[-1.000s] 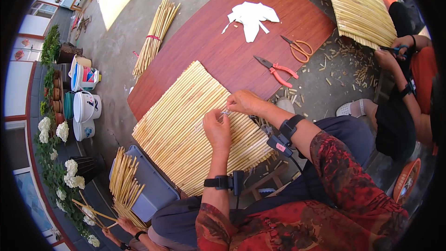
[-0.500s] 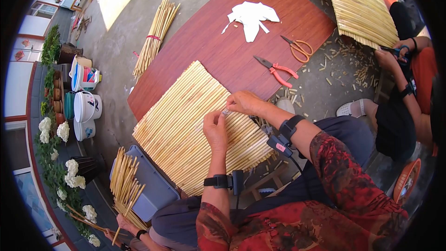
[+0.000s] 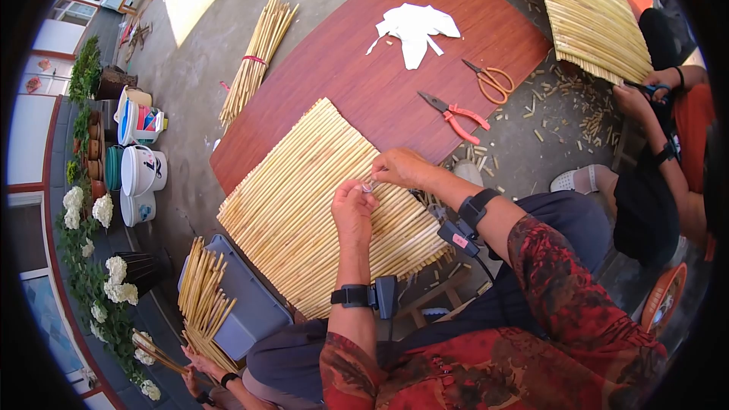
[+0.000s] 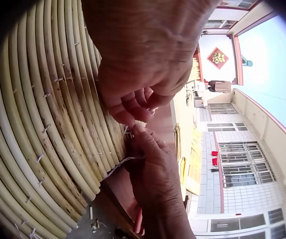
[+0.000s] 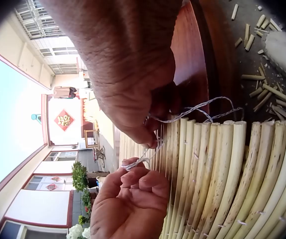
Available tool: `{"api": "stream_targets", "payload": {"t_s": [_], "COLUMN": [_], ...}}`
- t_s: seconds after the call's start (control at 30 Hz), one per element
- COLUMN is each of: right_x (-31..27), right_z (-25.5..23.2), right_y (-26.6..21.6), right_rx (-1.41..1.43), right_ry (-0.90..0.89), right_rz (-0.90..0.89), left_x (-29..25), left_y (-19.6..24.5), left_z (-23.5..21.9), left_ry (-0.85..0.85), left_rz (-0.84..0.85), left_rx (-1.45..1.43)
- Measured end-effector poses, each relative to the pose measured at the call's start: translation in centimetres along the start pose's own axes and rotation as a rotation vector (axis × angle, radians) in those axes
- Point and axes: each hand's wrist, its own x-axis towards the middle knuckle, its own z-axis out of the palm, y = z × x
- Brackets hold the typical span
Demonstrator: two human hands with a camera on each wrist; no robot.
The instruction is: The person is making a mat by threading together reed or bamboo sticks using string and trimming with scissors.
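Observation:
A mat of pale reed stalks (image 3: 304,205), tied row by row with white string, lies over the near end of the reddish-brown table. My left hand (image 3: 354,212) pinches a twisted white string (image 5: 139,164) above the mat, fingers curled toward the palm. Close beside it, my right hand (image 3: 402,168) pinches the same string at the mat's edge. A loop of it trails past the stalk ends in the right wrist view. In the left wrist view the fingertips of both hands nearly meet over the edge stalks.
Red-handled pliers (image 3: 454,117), scissors (image 3: 492,80) and a white cloth (image 3: 416,30) lie on the table (image 3: 342,53). A grey-blue bin (image 3: 250,296) with stalks stands at lower left, where another person holds stalks. At right, someone cuts a second mat (image 3: 592,15).
My left hand has shifted slightly and turned, showing more of its palm side, while my right hand stays almost in place. The person at lower left has moved the stalks in hand.

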Motion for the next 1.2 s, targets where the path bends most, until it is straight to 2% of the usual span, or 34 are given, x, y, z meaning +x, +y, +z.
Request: {"api": "stream_targets", "payload": {"t_s": [0.17, 0.23, 0.37, 0.43, 0.47, 0.53, 0.63, 0.77, 0.83, 0.87, 0.93, 0.97, 1.03, 1.07, 1.13, 1.2], "right_x": [0.0, -0.1, 0.1, 0.2, 0.2, 0.1, 0.0, 0.0, 0.1, 0.1, 0.0, 0.0, 0.0, 0.0, 0.1, 0.1], "right_z": [0.1, 0.1, 0.2, 0.3, 0.3, 0.2, 0.2, 0.1, 0.0, 0.0, 0.0, 0.0, 0.0, 0.0, 0.0, 0.0], "right_y": [0.2, 0.1, 0.5, 0.4, 0.4, 0.3, 0.1, 0.0, 0.0, 0.1, 0.0, -0.1, -0.1, -0.1, -0.1, 0.1], "right_rx": [0.007, 0.016, -0.003, 0.003, 0.005, 0.004, -0.013, -0.021, -0.026, -0.019, -0.012, -0.020, -0.027, -0.019, -0.012, -0.023], "right_ry": [0.012, -0.002, -0.005, -0.015, -0.021, -0.026, -0.018, -0.026, -0.028, -0.026, -0.026, -0.031, -0.035, -0.033, -0.031, -0.023], "right_rz": [-0.028, -0.013, -0.034, -0.045, -0.034, -0.020, -0.019, -0.012, -0.007, -0.016, -0.026, -0.014, -0.002, 0.001, -0.001, -0.017], "left_x": [-0.5, -1.1, -2.0, -1.9, -1.9, -1.7, -1.5, -1.5, -1.3, -1.3, -1.6, -1.5, -1.3, -1.4, -1.6, -2.1], "left_y": [0.6, 1.3, 2.0, 1.8, 1.6, 0.9, 0.5, 0.7, 1.0, 1.1, 1.8, 2.1, 2.3, 2.1, 2.1, 2.2], "left_z": [-0.6, -0.9, -1.0, -1.6, -1.8, -1.6, -1.4, -1.6, -1.8, -1.9, -1.9, -2.3, -3.2, -3.5, -3.7, -3.3], "left_ry": [-0.087, -0.114, -0.159, -0.216, -0.209, -0.172, -0.087, -0.087, -0.086, -0.087, -0.014, -0.012, -0.041, -0.038, -0.170, -0.191], "left_rz": [-0.062, -0.037, 0.038, 0.386, 0.387, 0.619, 0.677, 0.720, 0.833, 0.833, 0.144, 0.145, 0.019, 0.020, -0.048, -0.079], "left_rx": [-0.035, 0.437, 0.565, 1.185, 1.184, 1.290, 1.352, 1.336, 1.345, 1.344, 0.913, 0.912, 0.460, 0.459, 0.025, -0.041]}}
